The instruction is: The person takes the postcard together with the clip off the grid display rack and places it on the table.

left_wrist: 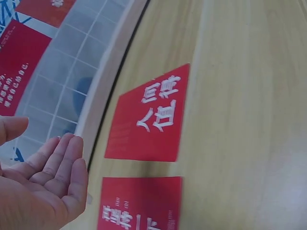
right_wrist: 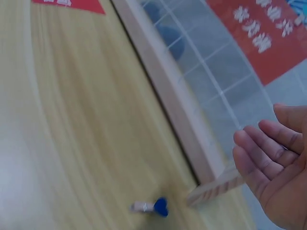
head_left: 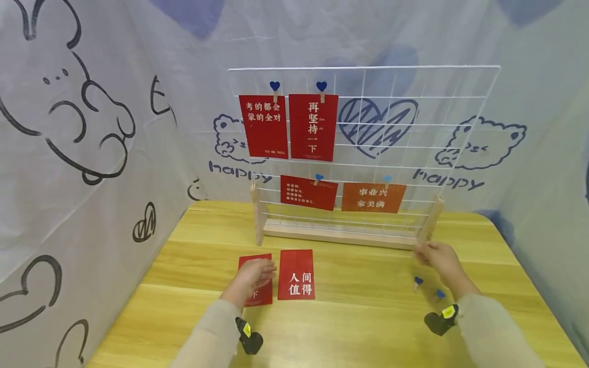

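My left hand (head_left: 252,276), its fingers loosely bent and nothing in them, hovers over a red card (head_left: 263,295) with white writing on the table. Beside that card lies a second red card (head_left: 296,263), fully visible. On the other side, my right hand (head_left: 443,261) is near the right foot of the rack, thumb apart from gently curved fingers, and the right wrist view shows its palm bare. Close below it are two small wooden clothespins with blue hearts, one clothespin (head_left: 416,284) nearer the rack and another clothespin (head_left: 439,295) by the wrist.
A white wire grid (head_left: 391,97) stands in a wooden base (head_left: 340,237) at the table's back. Clipped on it are two tall red cards above, one red card (head_left: 308,193) and one orange-red card (head_left: 374,198) lower down. Printed cloth (head_left: 152,128) hangs around the table.
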Demonstrator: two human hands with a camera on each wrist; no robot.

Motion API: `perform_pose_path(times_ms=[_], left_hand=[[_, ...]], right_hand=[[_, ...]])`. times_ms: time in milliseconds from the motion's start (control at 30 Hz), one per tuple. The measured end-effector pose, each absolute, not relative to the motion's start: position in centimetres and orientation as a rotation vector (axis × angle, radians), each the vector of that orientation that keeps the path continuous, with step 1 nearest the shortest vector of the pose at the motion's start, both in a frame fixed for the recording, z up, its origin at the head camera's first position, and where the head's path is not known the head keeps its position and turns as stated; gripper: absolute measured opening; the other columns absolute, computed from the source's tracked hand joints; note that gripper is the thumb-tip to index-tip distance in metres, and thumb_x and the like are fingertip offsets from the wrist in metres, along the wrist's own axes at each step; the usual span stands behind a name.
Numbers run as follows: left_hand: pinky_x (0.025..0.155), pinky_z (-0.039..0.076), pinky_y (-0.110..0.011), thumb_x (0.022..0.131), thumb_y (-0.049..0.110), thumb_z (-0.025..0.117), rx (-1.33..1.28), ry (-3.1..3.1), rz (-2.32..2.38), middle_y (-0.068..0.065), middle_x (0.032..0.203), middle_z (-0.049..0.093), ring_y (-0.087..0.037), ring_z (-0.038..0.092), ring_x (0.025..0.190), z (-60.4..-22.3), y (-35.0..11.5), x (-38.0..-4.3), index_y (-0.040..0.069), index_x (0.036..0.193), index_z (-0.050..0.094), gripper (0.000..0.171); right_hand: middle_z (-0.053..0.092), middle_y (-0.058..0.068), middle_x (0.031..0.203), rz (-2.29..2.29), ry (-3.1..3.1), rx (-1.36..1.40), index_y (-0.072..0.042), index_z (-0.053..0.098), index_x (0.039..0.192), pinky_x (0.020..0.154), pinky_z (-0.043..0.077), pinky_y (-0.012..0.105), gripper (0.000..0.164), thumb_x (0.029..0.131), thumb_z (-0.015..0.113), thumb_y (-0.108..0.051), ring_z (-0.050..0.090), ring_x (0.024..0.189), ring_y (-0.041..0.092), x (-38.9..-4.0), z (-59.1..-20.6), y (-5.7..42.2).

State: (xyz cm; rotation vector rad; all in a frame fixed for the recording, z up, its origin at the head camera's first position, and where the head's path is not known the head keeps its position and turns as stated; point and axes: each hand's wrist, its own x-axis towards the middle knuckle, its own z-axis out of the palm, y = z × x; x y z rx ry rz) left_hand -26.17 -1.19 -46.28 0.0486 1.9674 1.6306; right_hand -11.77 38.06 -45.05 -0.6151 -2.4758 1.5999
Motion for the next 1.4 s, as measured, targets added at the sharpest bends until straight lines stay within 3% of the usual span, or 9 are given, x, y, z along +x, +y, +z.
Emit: perform_pose_path(times_ms=[267,500,700,933,1167,1400], left_hand=[[0.09,0.036,-0.043,0.089,0.015,0.043,0.114,1.976,1.659,-0.025,0.115,0.049,-0.035,0.047,0.105,-44.6,-0.6,-27.1,-0.011,0.114,0.045,0.036],[0.09,0.036,-0.042,0.088,0.012,0.043,0.185,1.944,1.715,-0.026,0.115,0.048,-0.036,0.047,0.105,-43.3,-0.1,-27.7,-0.013,0.114,0.043,0.036],[0.089,0.038,-0.04,0.087,0.012,0.046,0.192,1.938,1.725,-0.022,0.113,0.051,-0.033,0.05,0.103,-42.2,0.4,-28.1,-0.01,0.112,0.046,0.034],[0.091,0.036,-0.041,0.088,0.016,0.046,0.226,1.938,1.729,-0.022,0.114,0.051,-0.033,0.049,0.104,-40.8,1.0,-28.6,-0.008,0.114,0.047,0.035],[0.091,0.036,-0.039,0.089,0.016,0.045,0.276,1.923,1.739,-0.02,0.114,0.051,-0.03,0.05,0.103,-39.0,1.7,-29.1,-0.008,0.115,0.046,0.035],[0.091,0.036,-0.038,0.09,0.014,0.042,0.33,1.888,1.757,-0.025,0.119,0.045,-0.033,0.046,0.108,-37.1,2.2,-29.9,-0.011,0.118,0.039,0.038]], right_hand=[[0.052,0.024,0.11,1.646,-2.432,-0.556,0.015,0.04,0.117,0.077,0.046,0.025,0.055,0.09,0.044,-0.033,0.054,0.079,-0.002,-13.5,-42.3,36.7],[0.053,0.026,0.108,1.688,-2.39,-0.462,0.016,0.039,0.117,0.079,0.046,0.029,0.057,0.089,0.045,-0.034,0.058,0.082,0.007,-14.9,-39.9,35.3],[0.046,0.028,0.116,1.715,-2.402,-0.396,0.011,0.039,0.119,0.083,0.043,0.033,0.057,0.089,0.043,-0.037,0.057,0.091,0.015,-15.9,-38.2,34.0],[0.051,0.02,0.113,1.79,-2.343,-0.313,0.01,0.041,0.115,0.086,0.041,0.036,0.056,0.087,0.046,-0.038,0.057,0.085,0.006,-17.0,-36.5,32.7],[0.053,0.021,0.109,1.787,-2.317,-0.253,0.012,0.041,0.115,0.08,0.045,0.03,0.054,0.088,0.047,-0.034,0.058,0.089,0.017,-18.2,-34.2,31.9],[0.055,0.014,0.106,1.751,-2.347,-0.254,0.007,0.043,0.116,0.086,0.041,0.037,0.05,0.088,0.047,-0.034,0.056,0.093,0.023,-19.2,-31.5,30.8]])
